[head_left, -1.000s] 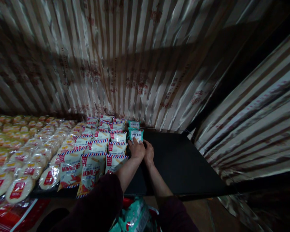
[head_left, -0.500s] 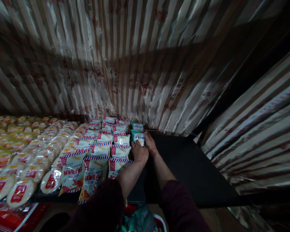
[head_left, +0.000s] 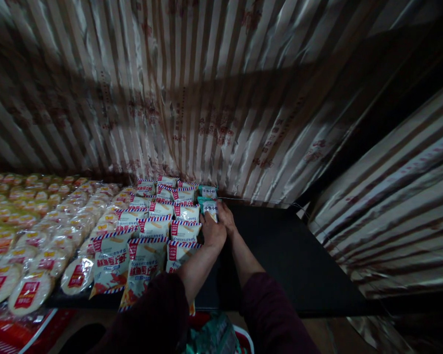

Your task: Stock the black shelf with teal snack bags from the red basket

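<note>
I have a teal fish-and-shrimp packet [head_left: 209, 208] between my two hands, toward the back of the black table [head_left: 299, 270]. My left grip [head_left: 213, 232] is at its lower front, the fingers laid on the wrapper; my right grip [head_left: 227, 219] is cupped along its right side. The pair of them steadies the packet, but I cannot tell how far either one is closed by itself, since the undersides and some fingertips are hidden.

The packet sits just in front of another teal packet [head_left: 208, 190], which stands near the striped curtain [head_left: 210, 108]. To the left, rows of stripe-edged snack bags [head_left: 112, 263] run toward the front edge, and beyond them lie round wrapped crackers [head_left: 28, 294].

I judge this to be the placing step: squaring the second packet of a new column. The next move seems to call for lining it up with the one behind, leaving it able to stand, then easing both hands off without tipping it. More teal packaging [head_left: 212, 337] shows below the table edge, beside a white rim [head_left: 246, 337], probably the supply for this column.
</note>
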A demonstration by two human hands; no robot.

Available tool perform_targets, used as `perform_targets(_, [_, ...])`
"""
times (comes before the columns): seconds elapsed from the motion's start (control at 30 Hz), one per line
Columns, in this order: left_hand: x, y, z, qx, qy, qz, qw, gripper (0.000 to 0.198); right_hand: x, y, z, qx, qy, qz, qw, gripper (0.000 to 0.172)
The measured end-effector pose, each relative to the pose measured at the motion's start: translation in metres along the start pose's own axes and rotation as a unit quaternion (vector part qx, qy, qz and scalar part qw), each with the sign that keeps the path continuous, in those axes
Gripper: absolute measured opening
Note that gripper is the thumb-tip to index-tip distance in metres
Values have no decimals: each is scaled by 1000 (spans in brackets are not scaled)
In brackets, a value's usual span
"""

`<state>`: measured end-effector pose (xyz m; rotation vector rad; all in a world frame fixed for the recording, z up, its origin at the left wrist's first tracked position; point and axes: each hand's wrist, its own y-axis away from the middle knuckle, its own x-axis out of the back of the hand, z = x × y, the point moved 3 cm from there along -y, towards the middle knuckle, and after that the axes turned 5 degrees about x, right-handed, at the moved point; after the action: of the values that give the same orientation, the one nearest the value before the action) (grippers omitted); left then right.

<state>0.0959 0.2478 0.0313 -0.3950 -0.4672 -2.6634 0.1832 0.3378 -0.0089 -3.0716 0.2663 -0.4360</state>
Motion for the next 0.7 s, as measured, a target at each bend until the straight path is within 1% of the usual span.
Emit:
perform_targets(0.1, [0, 0, 1, 1, -14, 2, 1000, 61, 0, -1, 1, -2, 0, 9, 1000, 49])
perform_targets(0.27, [1, 1, 2, -6, -27, -7, 1000, 63, 1, -4, 2, -3, -6, -5, 1000, 47])
perform_targets(0.4, [-1, 3, 1, 13, -33, -9, 999, 64, 4, -2, 2, -2, -1, -6, 1000, 57])
perform_targets(0.5, [-1, 6, 2, 9, -43, -4, 999, 64, 8, 2, 0, -3, 10, -7, 1000, 62])
perform_targets(0.6, [2, 10, 5, 1, -52, -4, 999, 64, 12, 8, -2, -4, 24, -9, 1000, 66])
perform_targets(0.7, [6, 16, 8, 9, -78, -13, 997, 64, 16, 17, -3, -1, 36, -13, 999, 69])
